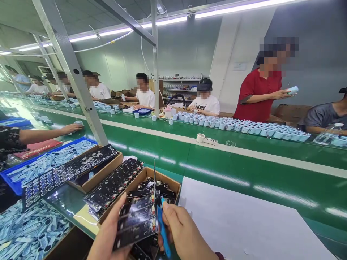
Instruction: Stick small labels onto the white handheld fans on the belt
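My left hand (pixel 106 233) is closed around a panel of black circuit boards (pixel 135 218), tilted up, with small red and yellow parts along its right edge. My right hand (pixel 185 229) grips a blue-handled tool (pixel 163 233) at that edge; its jaws are partly hidden, so its exact kind is unclear. A thin dark strip (pixel 154 175) stands upright there, and I cannot tell whether it belongs to the tool or the panel. Beneath both hands is a cardboard box (pixel 176 183) of loose black boards (pixel 165 189). Stacked board panels (pixel 115 184) lie to its left.
Left are a blue tray (pixel 11 177) and a heap of light-blue plastic parts (pixel 35 227). White paper (pixel 244 220) lies right of the box. Beyond runs a green conveyor (pixel 217 162) with tape (pixel 200 138) and rows of cups (pixel 244 126). A metal post (pixel 78 79) rises left; several co-workers sit opposite.
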### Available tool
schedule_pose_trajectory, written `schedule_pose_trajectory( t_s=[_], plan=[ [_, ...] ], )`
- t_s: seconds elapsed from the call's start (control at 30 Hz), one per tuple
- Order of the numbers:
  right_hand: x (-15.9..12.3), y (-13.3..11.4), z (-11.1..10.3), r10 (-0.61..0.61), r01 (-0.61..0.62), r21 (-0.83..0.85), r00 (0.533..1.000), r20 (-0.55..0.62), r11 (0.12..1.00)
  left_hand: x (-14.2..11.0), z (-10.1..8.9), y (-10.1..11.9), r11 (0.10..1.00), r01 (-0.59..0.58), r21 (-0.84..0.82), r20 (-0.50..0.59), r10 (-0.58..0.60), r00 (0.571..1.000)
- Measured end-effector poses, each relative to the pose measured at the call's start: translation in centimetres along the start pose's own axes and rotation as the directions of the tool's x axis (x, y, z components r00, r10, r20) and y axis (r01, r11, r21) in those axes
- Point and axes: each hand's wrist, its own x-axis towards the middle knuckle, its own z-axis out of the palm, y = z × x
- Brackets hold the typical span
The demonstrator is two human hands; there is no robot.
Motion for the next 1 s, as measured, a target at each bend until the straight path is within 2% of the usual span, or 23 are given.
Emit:
schedule_pose_trajectory(
  t_s=[0.1, 0.23, 0.37, 0.5, 0.57, 0.67, 0.73, 0.83, 0.9, 1.0],
  plan=[
    [-0.2, -1.0, -0.6, -0.040, 0.031, -0.179, 0.998, -0.042, 0.983, -0.2, 0.9, 0.9, 0.997, 0.073, -0.002, 0.017, -0.073, 0.997],
    [-1.8, -2.1, -1.2, 0.002, 0.011, -0.291, 0.999, 0.046, 0.957, -0.1, 0.7, 1.1, 0.996, -0.017, 0.086, 0.092, 0.009, 0.996],
    [-3.0, -2.1, -1.0, -0.011, 0.033, -0.407, 0.998, 0.056, 0.913, -0.2, 0.3, 0.9, 0.991, -0.105, 0.080, 0.019, 0.104, 0.994],
    [-3.2, -1.6, -0.5, -0.079, 0.092, -0.543, 0.996, 0.049, 0.835, -0.9, 0.3, 1.1, 0.993, -0.109, 0.041, -0.041, 0.111, 0.993],
    [-3.1, -1.2, -0.2, -0.049, 0.054, -0.469, 0.999, 0.024, 0.882, -1.1, 0.6, 1.2, 0.997, -0.076, -0.007, -0.055, 0.076, 0.996],
    [-2.8, -0.4, 0.1, 0.059, -0.056, -0.084, 0.998, 0.027, 0.995, -1.3, 1.2, 1.4, 0.994, 0.042, -0.101, -0.072, -0.050, 0.996],
    [-2.4, 0.0, 0.3, 0.116, -0.132, 0.160, 0.988, 0.103, 0.978, -1.2, 1.6, 1.4, 0.970, 0.164, -0.179, -0.066, -0.178, 0.982],
    [-1.8, 0.1, 0.3, 0.116, -0.176, 0.323, 0.973, 0.198, 0.930, -0.8, 2.1, 1.5, 0.939, 0.281, -0.200, -0.009, -0.288, 0.957],
    [-1.8, -0.1, 0.2, 0.030, -0.072, 0.300, 0.989, 0.142, 0.951, -0.5, 2.3, 1.5, 0.967, 0.227, -0.112, 0.021, -0.226, 0.974],
    [-2.5, -0.7, -0.2, -0.099, 0.095, 0.106, 0.994, 0.036, 0.990, 0.1, 2.1, 1.7, 0.993, -0.007, 0.119, 0.082, -0.003, 0.997]
  ],
)
